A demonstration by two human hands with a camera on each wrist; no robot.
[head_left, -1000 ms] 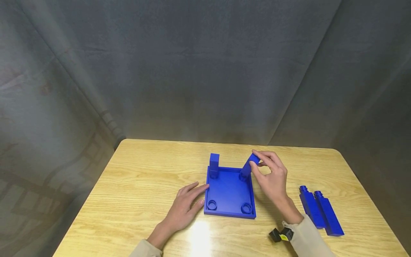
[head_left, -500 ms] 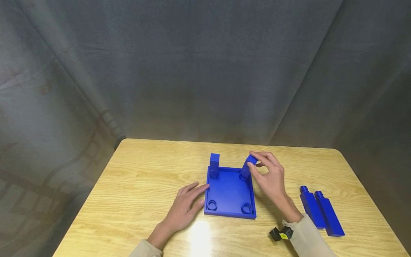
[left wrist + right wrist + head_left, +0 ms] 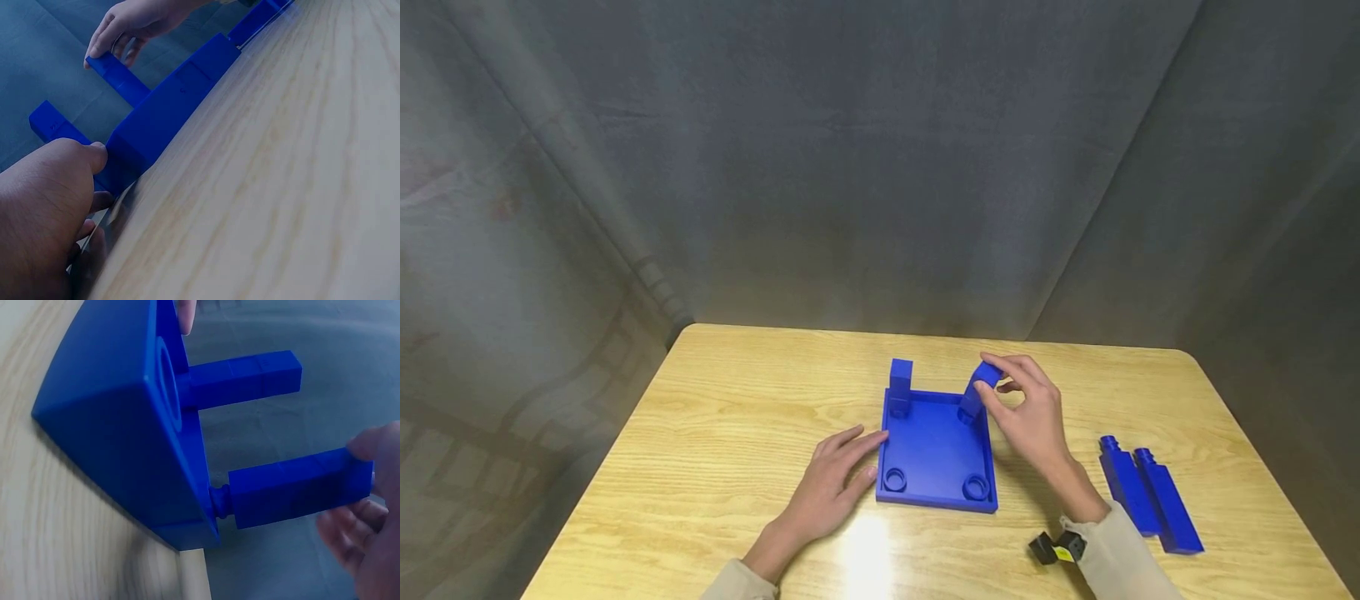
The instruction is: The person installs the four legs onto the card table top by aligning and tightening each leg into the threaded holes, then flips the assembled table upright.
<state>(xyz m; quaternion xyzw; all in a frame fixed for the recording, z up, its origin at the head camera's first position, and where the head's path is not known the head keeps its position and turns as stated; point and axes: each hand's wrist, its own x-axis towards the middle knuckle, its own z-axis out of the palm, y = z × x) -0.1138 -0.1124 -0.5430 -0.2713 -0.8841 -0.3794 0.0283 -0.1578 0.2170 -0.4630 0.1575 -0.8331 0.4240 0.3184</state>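
A square blue base plate with four round corner sockets lies flat on the wooden tabletop. The right hand pinches the top end of a blue square peg between thumb and fingers, which are curled round it. The peg's round stud sits at the mouth of the far right socket; the right wrist view shows the stud not fully seated, a gap remaining between peg shoulder and plate. The peg's long axis leans off vertical, its top tilted to the right, away from the plate's centre, toward the gripping hand. A second blue peg stands upright in the far left socket. The left hand lies flat, fingers straight, their tips touching the plate's left edge. Two further blue pegs lie side by side on the tabletop, well to the right, nearer the right hand.
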